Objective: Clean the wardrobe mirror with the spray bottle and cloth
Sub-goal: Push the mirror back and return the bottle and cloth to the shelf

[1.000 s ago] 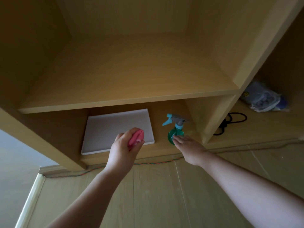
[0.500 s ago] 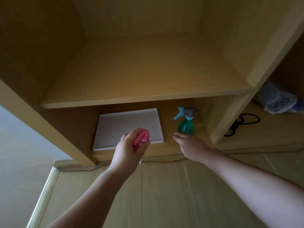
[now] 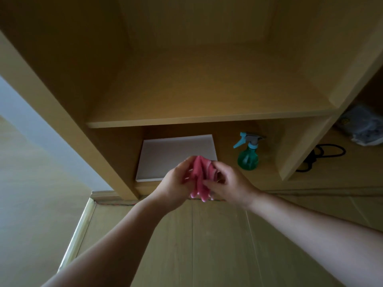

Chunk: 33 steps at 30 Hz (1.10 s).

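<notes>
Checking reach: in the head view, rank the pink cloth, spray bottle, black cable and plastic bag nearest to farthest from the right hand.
1. pink cloth, held in the right hand.
2. spray bottle, just beyond, low shelf.
3. black cable, next compartment rightward.
4. plastic bag, far right.

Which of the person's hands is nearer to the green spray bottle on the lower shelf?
The right hand, just below and left of the spray bottle without touching it. The left hand is farther left, across the pink cloth both hands grip.
</notes>
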Motion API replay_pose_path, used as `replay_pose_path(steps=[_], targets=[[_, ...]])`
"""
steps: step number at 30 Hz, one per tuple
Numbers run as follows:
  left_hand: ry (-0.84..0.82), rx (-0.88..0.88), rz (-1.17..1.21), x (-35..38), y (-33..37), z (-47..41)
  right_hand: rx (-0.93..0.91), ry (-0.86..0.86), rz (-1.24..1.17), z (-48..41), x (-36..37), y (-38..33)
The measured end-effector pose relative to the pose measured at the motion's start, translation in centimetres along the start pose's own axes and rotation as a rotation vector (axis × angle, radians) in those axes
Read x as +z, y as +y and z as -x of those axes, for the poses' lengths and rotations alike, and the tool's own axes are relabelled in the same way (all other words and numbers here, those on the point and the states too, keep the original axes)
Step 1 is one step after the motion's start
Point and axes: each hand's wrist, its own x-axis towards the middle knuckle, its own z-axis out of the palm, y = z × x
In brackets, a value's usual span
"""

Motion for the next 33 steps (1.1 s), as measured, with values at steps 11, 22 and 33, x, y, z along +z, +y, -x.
replay_pose_path(steps=[11,22,33], targets=[[0.37,-0.035,-0.11,-0.7,-0.6,-0.7,0.004,0.007,0.123,-0.2,0.4,-0.5],[0.314,-0.087,-0.539,-3.2,-3.9,-3.1,0.161,0.176,0.518,-4.0,0.3,2.0],[0.159,-0.189,-0.686,-6.1,-10.4,-7.9,0.282,0.11,0.541,-11.0,2.1,7.1]])
